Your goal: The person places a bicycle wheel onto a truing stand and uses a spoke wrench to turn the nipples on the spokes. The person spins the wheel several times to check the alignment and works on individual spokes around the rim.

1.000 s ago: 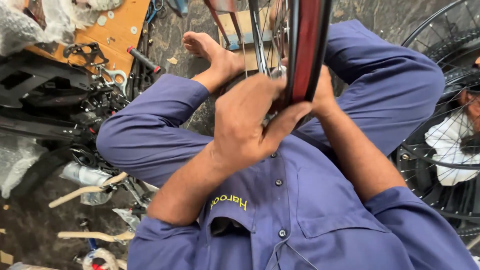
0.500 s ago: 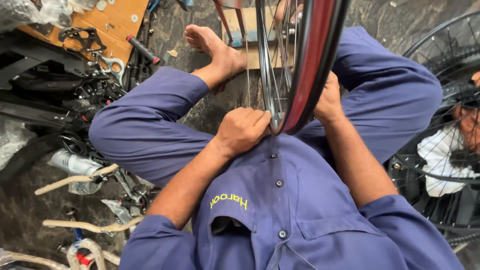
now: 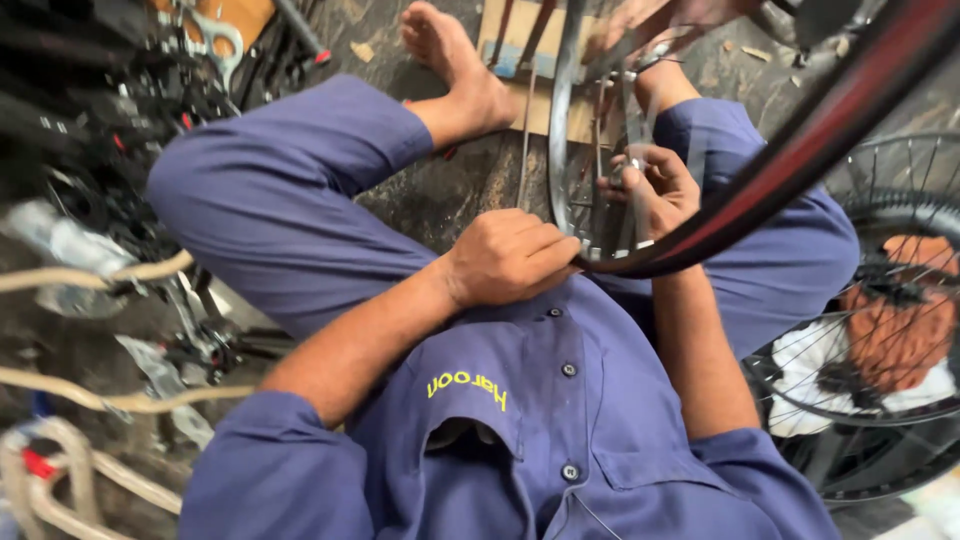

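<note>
I sit on the floor in blue work clothes with a bicycle wheel upright between my knees. Its metal rim [image 3: 558,130] carries a black tyre with a red stripe [image 3: 800,150]. My left hand [image 3: 510,258] is closed on the lowest part of the rim, close to my chest. My right hand [image 3: 655,190] reaches in among the spokes [image 3: 600,120]. Its fingers pinch a small metal piece on a spoke near the rim. Which piece it is I cannot make out.
My bare foot [image 3: 455,70] rests next to a wooden board [image 3: 530,95] on the dark floor. A second spoked wheel [image 3: 880,300] lies at the right over white and orange cloth. Dark bicycle parts [image 3: 100,110], tan cables [image 3: 90,275] and a spanner [image 3: 215,30] crowd the left side.
The wheel has tilted and swung to the right. My left hand slid down to the bottom of the rim, and my right hand came from behind the tyre into the spokes.
</note>
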